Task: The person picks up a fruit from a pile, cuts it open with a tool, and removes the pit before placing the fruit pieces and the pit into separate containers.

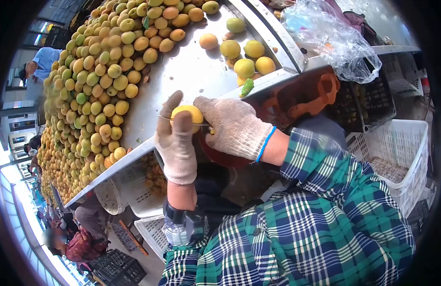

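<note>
Both of my hands wear pale knit gloves with dirty fingertips. My left hand (176, 143) grips a yellow fruit (187, 116) between thumb and fingers, above the edge of the metal table (170, 81). Close against the fruit's right side, my right hand (235, 125) is closed on a small tool, mostly hidden in the glove; a thin metal part of it shows at the fruit. Several yellow-green fruits (245, 67) lie in the table's corner, with a green piece (247, 87) on the rim. A large heap of fruit (103, 81) covers the table's left part.
A clear plastic bag (332, 40) lies beyond the table's right rim. White crates (397, 148) and a black crate (373, 102) stand at the right. Below the table are another white crate (153, 233) and a white bucket (111, 196). Other people (84, 243) are at the left.
</note>
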`<state>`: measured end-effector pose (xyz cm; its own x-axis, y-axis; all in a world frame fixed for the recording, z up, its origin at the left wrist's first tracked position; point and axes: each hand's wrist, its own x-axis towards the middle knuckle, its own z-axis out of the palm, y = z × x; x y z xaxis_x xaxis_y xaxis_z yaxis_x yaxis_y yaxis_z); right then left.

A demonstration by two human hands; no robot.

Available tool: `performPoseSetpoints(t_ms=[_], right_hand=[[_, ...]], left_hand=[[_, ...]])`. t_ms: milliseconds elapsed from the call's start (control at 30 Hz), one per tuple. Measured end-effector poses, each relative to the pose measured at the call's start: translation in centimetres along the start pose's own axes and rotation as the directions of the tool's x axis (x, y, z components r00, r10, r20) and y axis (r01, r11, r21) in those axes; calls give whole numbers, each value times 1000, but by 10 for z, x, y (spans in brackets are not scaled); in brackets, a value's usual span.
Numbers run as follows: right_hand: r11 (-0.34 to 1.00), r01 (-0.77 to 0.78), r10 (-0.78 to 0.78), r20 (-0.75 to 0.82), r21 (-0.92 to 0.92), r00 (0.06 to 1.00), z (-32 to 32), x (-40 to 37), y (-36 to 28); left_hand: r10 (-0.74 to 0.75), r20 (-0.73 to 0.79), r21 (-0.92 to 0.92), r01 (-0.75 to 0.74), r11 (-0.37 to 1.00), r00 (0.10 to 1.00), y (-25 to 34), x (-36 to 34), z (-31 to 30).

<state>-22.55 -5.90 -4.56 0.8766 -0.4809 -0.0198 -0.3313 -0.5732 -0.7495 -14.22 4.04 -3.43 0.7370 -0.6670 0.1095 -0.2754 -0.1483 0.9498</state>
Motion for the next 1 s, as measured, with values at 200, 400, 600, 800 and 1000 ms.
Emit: performPoseSetpoints(t_ms=[200,400,600,800,1000], right_hand=[[1000,14,-15,-45,-10,999,3,1,1],[995,-93,97,105,-48,990,-4,3,-3],[995,77,-86,125,71,988,4,3,10],[969,193,-228,249,156,941,3,2,15],[943,176,-268,329,282,906,-18,-3,13]], left_hand=[[-70,43,-360,80,930,997,-17,2,-3],[-118,63,-39,121,992,991,-10,3,-3],[-49,137,225,17,974,989,-12,5,-11],[320,177,256,-357,898,931,-19,-1,-20],[347,204,244,-391,887,915,-25,-12,-20]])
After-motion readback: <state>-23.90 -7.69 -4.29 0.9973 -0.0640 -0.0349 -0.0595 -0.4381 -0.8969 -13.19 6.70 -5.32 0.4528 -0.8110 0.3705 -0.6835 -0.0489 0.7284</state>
